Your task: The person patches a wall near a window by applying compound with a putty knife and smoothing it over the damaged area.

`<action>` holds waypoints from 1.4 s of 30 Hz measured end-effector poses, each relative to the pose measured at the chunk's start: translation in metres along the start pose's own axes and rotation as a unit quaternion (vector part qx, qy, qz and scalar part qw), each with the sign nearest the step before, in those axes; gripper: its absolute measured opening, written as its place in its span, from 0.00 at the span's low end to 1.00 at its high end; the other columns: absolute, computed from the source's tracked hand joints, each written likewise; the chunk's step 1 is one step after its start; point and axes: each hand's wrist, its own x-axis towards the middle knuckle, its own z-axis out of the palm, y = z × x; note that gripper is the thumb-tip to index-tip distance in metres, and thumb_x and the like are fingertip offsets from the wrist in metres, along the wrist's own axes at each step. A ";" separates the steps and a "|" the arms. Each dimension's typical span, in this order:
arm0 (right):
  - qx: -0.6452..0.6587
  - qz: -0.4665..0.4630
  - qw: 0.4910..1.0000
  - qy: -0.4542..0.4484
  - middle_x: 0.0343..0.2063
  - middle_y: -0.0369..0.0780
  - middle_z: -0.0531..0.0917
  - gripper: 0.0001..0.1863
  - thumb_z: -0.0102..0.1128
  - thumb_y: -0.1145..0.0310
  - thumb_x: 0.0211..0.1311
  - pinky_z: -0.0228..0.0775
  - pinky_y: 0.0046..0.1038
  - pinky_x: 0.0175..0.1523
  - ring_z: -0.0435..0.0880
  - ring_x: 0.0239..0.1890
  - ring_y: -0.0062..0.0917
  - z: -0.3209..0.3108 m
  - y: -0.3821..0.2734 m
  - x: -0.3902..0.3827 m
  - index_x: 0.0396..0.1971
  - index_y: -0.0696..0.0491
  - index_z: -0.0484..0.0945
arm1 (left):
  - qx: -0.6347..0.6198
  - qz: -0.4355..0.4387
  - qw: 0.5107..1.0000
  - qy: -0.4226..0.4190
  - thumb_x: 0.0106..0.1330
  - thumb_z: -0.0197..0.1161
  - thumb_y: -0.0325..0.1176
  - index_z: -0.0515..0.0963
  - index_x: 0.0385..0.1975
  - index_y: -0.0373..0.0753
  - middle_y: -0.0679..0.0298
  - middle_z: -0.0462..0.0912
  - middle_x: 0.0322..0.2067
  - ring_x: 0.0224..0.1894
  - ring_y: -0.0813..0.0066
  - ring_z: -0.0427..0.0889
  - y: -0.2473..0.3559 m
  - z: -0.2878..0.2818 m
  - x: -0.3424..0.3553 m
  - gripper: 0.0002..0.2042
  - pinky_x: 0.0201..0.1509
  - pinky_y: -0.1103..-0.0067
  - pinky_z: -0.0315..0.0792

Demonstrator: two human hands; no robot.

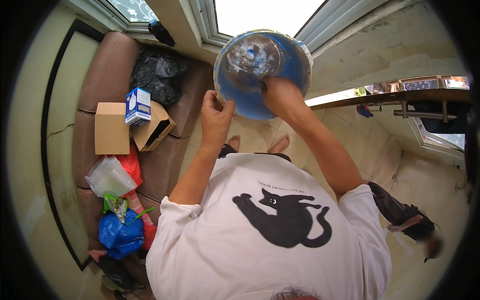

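A blue bucket (245, 102), its rim and inside crusted with whitish and grey residue, is tilted so that its opening faces me. At its near-left rim my left hand (216, 112) is closed, thumb and fingers pinching the edge. My right hand (282, 95) reaches inside the bucket with its fingers curled. Something dark shows at those fingertips, too small and hidden to name. Grey-white smeared matter (254, 54) coats the bucket's bottom.
Left of me, a brown sofa (107, 65) carries an open cardboard box (112, 128), a blue-and-white carton (138, 106), a black plastic bag (159, 75), clear plastic (111, 177) and a blue bag (120, 235). A window (265, 15) lies beyond the bucket. A wooden ledge (390, 98) runs at right.
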 end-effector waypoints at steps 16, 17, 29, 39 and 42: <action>0.043 0.029 0.996 0.066 0.35 0.47 0.85 0.10 0.60 0.67 0.64 0.78 0.38 0.43 0.86 0.37 0.42 -0.047 -0.005 -0.030 0.39 0.55 0.85 | -0.013 -0.007 1.000 -0.008 0.63 0.65 0.24 0.74 0.41 0.35 0.76 0.72 0.27 0.28 0.93 0.66 0.001 0.010 0.009 0.09 0.29 0.89 0.62; 0.090 0.047 0.993 0.052 0.36 0.48 0.86 0.12 0.60 0.65 0.65 0.78 0.37 0.43 0.86 0.37 0.41 -0.054 -0.004 -0.031 0.41 0.55 0.84 | -0.013 -0.013 1.000 -0.004 0.63 0.65 0.24 0.74 0.41 0.35 0.76 0.72 0.26 0.28 0.93 0.66 0.001 0.008 0.010 0.10 0.28 0.89 0.62; 0.616 0.126 0.777 0.031 0.26 0.29 0.76 0.16 0.61 0.62 0.72 0.63 0.17 0.29 0.71 0.27 0.11 -0.060 0.064 -0.085 0.53 0.55 0.78 | 0.021 -0.075 0.997 0.006 0.65 0.62 0.26 0.70 0.51 0.33 0.61 0.77 0.44 0.41 0.73 0.81 -0.006 -0.002 0.023 0.15 0.38 0.76 0.83; 0.053 0.028 0.835 0.548 0.43 0.47 0.83 0.23 0.49 0.70 0.76 0.75 0.31 0.46 0.83 0.40 0.33 -0.179 0.113 -0.127 0.67 0.57 0.65 | -0.013 -0.098 0.995 -0.008 0.65 0.58 0.23 0.68 0.41 0.34 0.59 0.76 0.39 0.38 0.70 0.82 -0.021 -0.010 0.023 0.08 0.36 0.69 0.86; -0.137 -0.048 0.753 0.642 0.41 0.46 0.83 0.23 0.49 0.72 0.74 0.76 0.33 0.44 0.85 0.39 0.37 -0.229 0.141 -0.111 0.67 0.55 0.66 | -0.006 -0.099 0.995 -0.016 0.65 0.58 0.23 0.67 0.40 0.34 0.60 0.75 0.38 0.37 0.71 0.81 -0.024 -0.011 0.022 0.08 0.36 0.68 0.87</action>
